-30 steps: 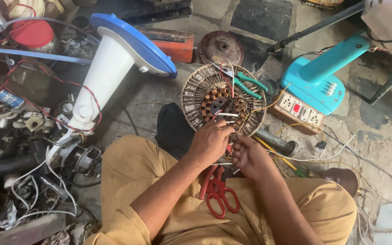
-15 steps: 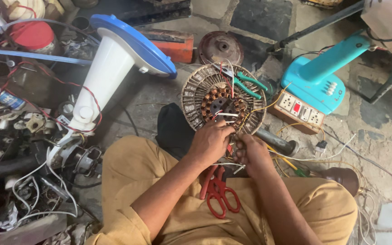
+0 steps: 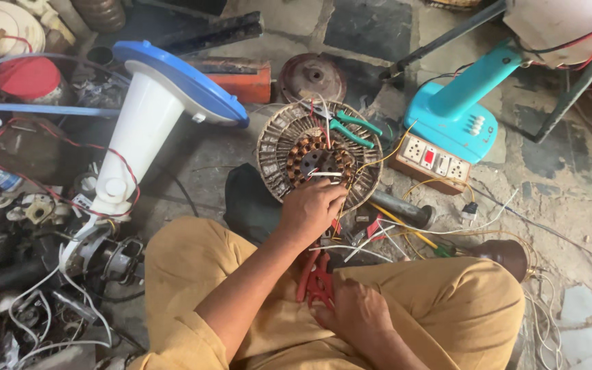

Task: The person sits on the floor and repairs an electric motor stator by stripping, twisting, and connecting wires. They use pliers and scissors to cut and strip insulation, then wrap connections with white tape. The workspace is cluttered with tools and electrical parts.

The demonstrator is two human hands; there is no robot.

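Observation:
A round fan motor stator (image 3: 279, 147) with copper windings and loose wire ends lies on the floor in front of my knees. My left hand (image 3: 313, 205) rests on its near edge, fingers curled over the rim and the wires there. Down in my lap, my right hand (image 3: 351, 312) closes over the handles of red-handled scissors (image 3: 315, 277) that lie on my tan trousers. Green-handled pliers (image 3: 352, 127) sit on the stator's far side.
A turquoise fan base (image 3: 457, 113) and a socket board (image 3: 429, 156) stand at the right. A white and blue fan stand (image 3: 152, 116) leans at the left among motor parts and tangled wires. A rusty round cover (image 3: 313, 75) and a red box (image 3: 241, 79) lie behind.
My right hand has dropped from the stator's near edge into my lap and onto the red scissors. My left hand stays on the stator.

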